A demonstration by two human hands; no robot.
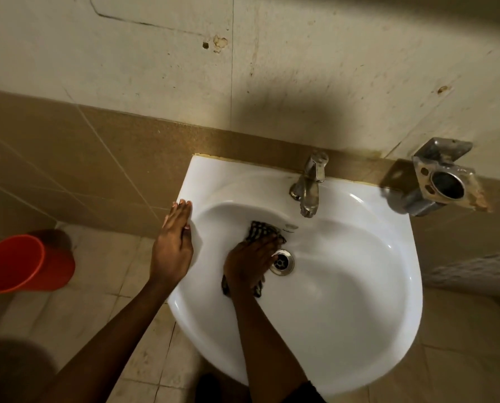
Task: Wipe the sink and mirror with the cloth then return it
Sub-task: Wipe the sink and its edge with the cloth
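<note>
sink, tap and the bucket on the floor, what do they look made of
Sink: glossy white glazed ceramic, going by the sharp highlights. Tap: metal, dull chrome-like finish with grey reflections. Bucket: probably plastic, with an even matte orange colour and a thin moulded rim.

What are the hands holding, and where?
The right hand presses flat on the middle of the cloth inside the sink, beside the drain. The left hand holds nothing; it rests on the sink's rim.
</note>
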